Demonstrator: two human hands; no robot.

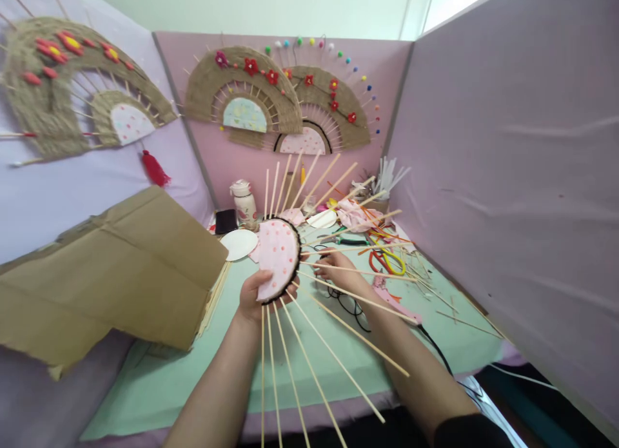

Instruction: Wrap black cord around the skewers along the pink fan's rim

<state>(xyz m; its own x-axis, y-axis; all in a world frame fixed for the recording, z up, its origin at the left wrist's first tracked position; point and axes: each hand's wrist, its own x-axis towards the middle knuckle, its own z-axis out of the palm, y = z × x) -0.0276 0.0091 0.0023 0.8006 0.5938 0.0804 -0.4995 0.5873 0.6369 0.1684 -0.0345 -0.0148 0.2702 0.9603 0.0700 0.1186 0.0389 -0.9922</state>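
Observation:
My left hand (252,296) grips the lower edge of a half-round fan base (279,251), covered in pink dotted cloth and edged with black cord. Thumb on the front, fingers behind. Thin wooden sticks (309,361) fan out from its curved rim, upward, rightward and down towards me. Behind the right-hand sticks is my right hand (336,269), its fingers closed together on a thin black cord. Loops of this black cord (355,309) lie on the table beneath the wrist. A pink glue gun (394,303) lies beside my right forearm.
Cardboard (116,267) stands at left. Scissors (387,261), pliers (353,242), pink cloth (358,214), a white oval (239,244) and a bottle (243,200) are on the green-covered table (207,370). Finished fans (242,87) hang on the pink partition (193,158).

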